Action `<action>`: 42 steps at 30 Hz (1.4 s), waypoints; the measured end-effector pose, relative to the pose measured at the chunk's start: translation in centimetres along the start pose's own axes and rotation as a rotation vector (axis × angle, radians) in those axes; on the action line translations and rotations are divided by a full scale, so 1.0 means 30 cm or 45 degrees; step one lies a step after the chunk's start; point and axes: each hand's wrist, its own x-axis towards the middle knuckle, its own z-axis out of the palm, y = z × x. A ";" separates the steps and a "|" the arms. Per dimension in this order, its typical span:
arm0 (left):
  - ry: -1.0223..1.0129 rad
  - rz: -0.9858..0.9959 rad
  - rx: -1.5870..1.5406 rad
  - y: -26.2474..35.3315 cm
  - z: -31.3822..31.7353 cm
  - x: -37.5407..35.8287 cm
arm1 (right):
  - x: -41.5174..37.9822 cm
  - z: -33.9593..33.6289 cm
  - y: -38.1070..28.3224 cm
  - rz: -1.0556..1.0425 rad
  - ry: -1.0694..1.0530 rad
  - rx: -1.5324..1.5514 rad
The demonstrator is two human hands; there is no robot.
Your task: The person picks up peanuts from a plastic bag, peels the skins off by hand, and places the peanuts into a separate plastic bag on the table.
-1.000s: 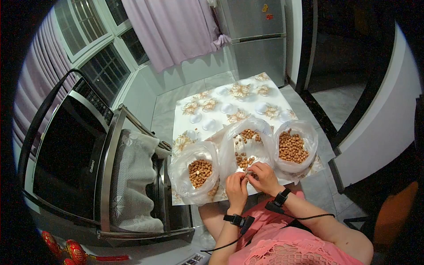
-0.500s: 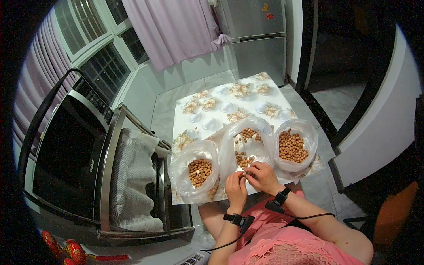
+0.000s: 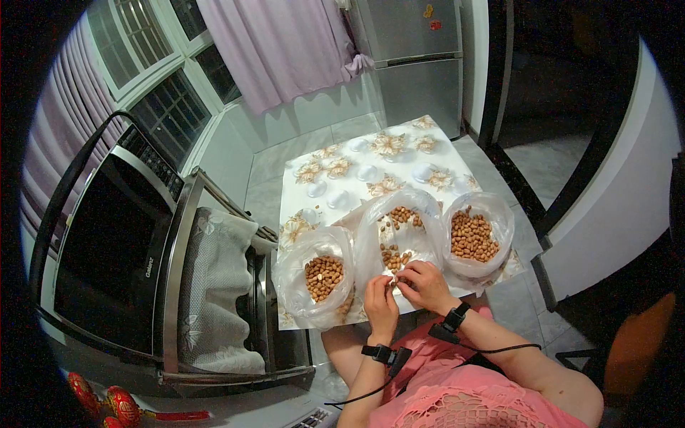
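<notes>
My left hand [image 3: 381, 307] and my right hand [image 3: 425, 287] meet at the near end of the middle plastic bag [image 3: 367, 246], fingertips pinched close together. Whatever sits between the fingers is too small and covered to make out. Just beyond them, that open bag holds loose brown nuts [image 3: 394, 257] that look like peanut kernels, with a second cluster [image 3: 404, 215] farther in. To the left of my hands is a bag [image 3: 290, 285] with a pile of similar nuts [image 3: 325, 278], one or two of them pale. A fuller pile [image 3: 473, 237] lies in the right bag [image 3: 502, 217].
The bags stand on a table with a white flowered cloth [image 3: 357, 158]. Left of it, a microwave [image 3: 107, 253] sits on a metal rack [image 3: 175, 285] draped with a lace cloth [image 3: 217, 292]. A fridge [image 3: 421, 93] is at the back; a doorway opens at right.
Both hands stay in nearly the same place, with only slight finger movement at the pinch. The bags and nuts look unchanged.
</notes>
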 end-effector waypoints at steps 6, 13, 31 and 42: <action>0.000 -0.014 0.023 -0.008 0.009 -0.004 | -0.002 0.000 0.001 0.002 -0.002 -0.002; -0.041 -0.036 0.154 -0.006 0.013 -0.001 | -0.004 0.002 0.008 -0.008 -0.004 -0.010; -0.061 0.016 0.173 -0.011 0.014 -0.003 | -0.003 -0.004 0.000 -0.010 0.003 0.011; -0.011 0.027 -0.162 0.152 -0.123 0.033 | 0.004 -0.008 -0.005 -0.014 0.001 -0.006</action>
